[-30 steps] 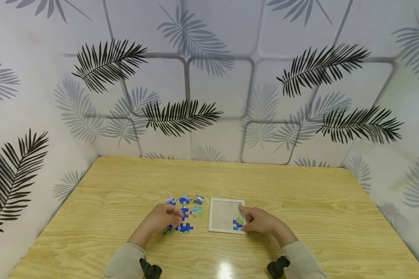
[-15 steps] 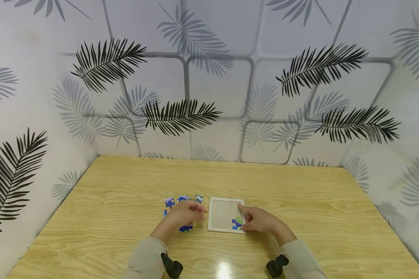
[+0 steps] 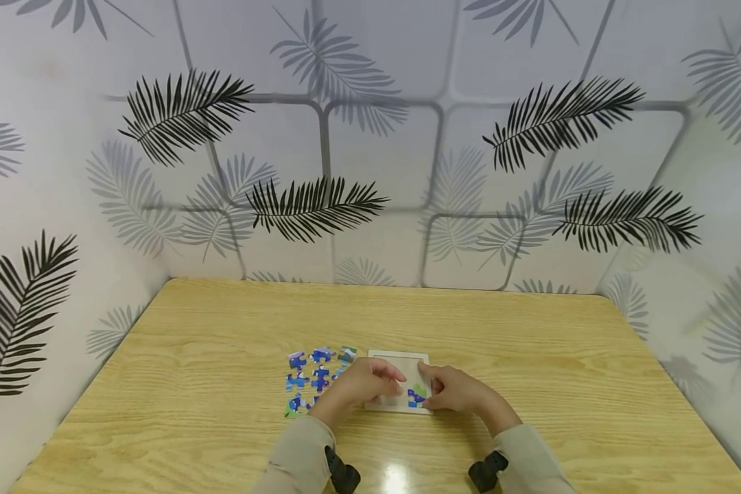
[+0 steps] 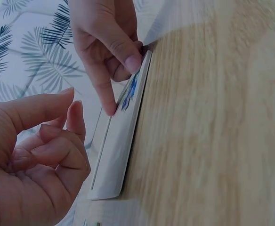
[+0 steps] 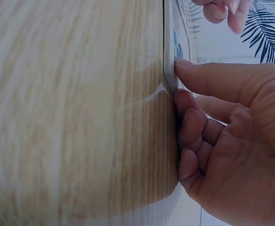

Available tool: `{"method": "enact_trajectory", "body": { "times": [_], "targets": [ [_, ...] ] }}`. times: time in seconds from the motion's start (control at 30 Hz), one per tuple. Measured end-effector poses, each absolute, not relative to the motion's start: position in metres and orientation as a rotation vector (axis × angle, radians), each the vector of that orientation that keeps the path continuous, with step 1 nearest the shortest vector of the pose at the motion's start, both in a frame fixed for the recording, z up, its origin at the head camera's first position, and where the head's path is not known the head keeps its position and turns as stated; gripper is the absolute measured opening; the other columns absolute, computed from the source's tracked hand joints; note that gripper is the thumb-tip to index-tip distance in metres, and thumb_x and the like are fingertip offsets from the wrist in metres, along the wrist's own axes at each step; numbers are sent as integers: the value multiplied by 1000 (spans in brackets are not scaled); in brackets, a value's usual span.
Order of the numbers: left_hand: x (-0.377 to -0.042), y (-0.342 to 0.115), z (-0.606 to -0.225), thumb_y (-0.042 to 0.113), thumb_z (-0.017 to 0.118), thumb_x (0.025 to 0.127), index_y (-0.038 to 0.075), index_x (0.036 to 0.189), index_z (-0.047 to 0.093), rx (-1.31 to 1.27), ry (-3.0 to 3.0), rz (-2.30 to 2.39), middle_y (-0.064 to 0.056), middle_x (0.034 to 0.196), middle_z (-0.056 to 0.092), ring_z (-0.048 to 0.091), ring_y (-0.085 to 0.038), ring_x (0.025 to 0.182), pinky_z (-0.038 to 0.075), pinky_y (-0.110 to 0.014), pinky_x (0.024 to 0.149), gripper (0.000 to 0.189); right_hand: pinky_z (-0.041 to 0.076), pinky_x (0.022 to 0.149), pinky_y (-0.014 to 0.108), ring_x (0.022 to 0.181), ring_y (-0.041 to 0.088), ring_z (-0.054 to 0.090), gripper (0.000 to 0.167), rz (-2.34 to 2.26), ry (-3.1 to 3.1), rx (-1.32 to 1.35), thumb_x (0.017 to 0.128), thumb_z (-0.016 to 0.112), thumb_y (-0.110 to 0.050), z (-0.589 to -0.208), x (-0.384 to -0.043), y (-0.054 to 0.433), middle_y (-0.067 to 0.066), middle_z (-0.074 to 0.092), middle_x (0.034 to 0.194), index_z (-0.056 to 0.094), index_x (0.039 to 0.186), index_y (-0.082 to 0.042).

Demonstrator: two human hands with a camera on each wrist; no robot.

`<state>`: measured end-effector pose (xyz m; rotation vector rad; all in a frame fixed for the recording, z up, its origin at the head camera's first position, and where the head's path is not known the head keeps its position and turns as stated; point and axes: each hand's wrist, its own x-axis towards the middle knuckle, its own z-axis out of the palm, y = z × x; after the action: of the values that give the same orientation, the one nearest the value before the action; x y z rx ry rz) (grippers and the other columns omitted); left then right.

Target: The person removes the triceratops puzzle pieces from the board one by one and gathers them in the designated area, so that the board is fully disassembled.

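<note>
A shallow square puzzle tray (image 3: 398, 355) with a pale rim lies on the table, a few joined blue and green jigsaw pieces (image 3: 416, 396) in its lower right corner. My right hand (image 3: 463, 392) grips the tray's right side; in the right wrist view the thumb (image 5: 208, 77) rests on its rim, other fingers curled against the edge. Over the tray's left part hovers my left hand (image 3: 370, 381), fingers loosely bent. The left wrist view shows no piece between its thumb (image 4: 43, 109) and fingers. Loose jigsaw pieces (image 3: 320, 377) lie left of the tray, some hidden by that hand.
The wooden table (image 3: 519, 343) runs back to a wall (image 3: 383, 247) with a leaf pattern. Several loose pieces sit in rough rows, partly behind the left forearm. A dark wrist device (image 3: 341, 472) is strapped on each sleeve.
My left hand has moved right, from above the loose pieces to over the tray, uncovering pieces on the left. My right hand has stayed at the tray's right side.
</note>
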<state>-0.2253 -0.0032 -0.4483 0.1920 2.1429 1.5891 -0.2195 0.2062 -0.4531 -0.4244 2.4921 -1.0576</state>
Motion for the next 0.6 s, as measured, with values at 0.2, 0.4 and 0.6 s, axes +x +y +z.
{"method": "enact_trajectory", "body": {
  "times": [0.2,0.4,0.6],
  "targets": [
    [-227,10,-459,-5,68,79,1,93,69,219,2101,1610,-2,73,65,47,-11,58,36,-22,51,16,29,54,23,62,15,37,70,-1063,2485,-441,82,71,-5,-454,-220,207,1,42,68,35,142,5],
    [-226,18,-466,-9,69,75,-1,92,68,272,2165,1584,-3,69,63,50,-11,59,39,-22,52,18,30,53,23,60,15,38,70,-1075,2472,-481,82,70,-3,-453,-219,208,1,44,68,33,142,6],
    [-223,23,-466,-8,76,67,0,87,66,294,2328,1476,-1,68,56,49,-12,62,42,-23,56,24,30,53,22,59,15,38,71,-1085,2453,-504,81,70,-1,-452,-219,210,1,46,68,32,142,7]
  ]
}}
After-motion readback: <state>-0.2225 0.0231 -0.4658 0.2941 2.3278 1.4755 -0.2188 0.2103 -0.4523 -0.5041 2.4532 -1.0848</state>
